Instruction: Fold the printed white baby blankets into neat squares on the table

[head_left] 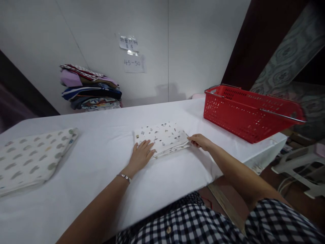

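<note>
A white cloth with small printed motifs [164, 134] lies folded in layers on the white-covered table. My left hand [142, 154] rests flat on its near left corner, fingers spread. At the cloth's right edge, my right hand [200, 141] is closed in a pinch on the corner. The layered folds show along the side nearest me. Farther left lies a second folded cloth, white with grey and brown spots [35, 156], apart from both hands.
A red plastic basket [238, 113] with metal handles stands at the table's right end. Folded fabrics [91, 89] are piled against the wall beyond the table [101, 189]. Handwritten paper signs [134, 63] hang on the wall. A white plastic stool [302, 166] stands at right.
</note>
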Tool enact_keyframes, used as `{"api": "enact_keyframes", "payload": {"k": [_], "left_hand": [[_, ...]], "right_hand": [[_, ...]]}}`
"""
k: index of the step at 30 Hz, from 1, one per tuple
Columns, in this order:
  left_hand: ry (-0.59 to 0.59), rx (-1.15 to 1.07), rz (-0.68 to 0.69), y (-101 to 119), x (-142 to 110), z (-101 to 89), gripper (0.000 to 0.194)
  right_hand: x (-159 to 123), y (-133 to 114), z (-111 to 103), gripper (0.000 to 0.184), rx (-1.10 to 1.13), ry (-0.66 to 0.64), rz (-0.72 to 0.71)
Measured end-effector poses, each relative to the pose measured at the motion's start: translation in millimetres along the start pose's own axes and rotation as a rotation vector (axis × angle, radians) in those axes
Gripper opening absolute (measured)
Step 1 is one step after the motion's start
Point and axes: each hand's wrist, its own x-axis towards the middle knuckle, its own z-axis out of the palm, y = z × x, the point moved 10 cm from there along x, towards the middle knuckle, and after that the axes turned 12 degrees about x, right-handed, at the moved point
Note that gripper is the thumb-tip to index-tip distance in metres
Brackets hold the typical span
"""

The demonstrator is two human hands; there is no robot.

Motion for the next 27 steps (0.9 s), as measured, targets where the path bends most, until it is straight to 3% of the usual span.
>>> {"api": "enact_keyframes", "payload": {"k": [8,19,23,27], "left_hand": [[0.011,-0.032,-0.011,-0.5,-0.2,-2.1,0.045],[0.038,-0.056,-0.025,-1.5,-0.4,-3.3,0.044],[0.062,-0.066,-0.030,-2.3,-0.7,-5.0,0.042],[0.049,-0.060,-0.031,-2.6,-0.7,-3.5,0.043]], "right_hand": [[0.3,8.5,-1.4,0.033,-0.030,-0.036,0.089],[-12.8,14.4,-11.1,0.040,-0.037,-0.009,0.073],[-23.8,25.9,-6.0,0.030,-0.014,-0.047,0.033],[-24.0,30.6,-4.3,0.020,0.000,0.001,-0.006]]}}
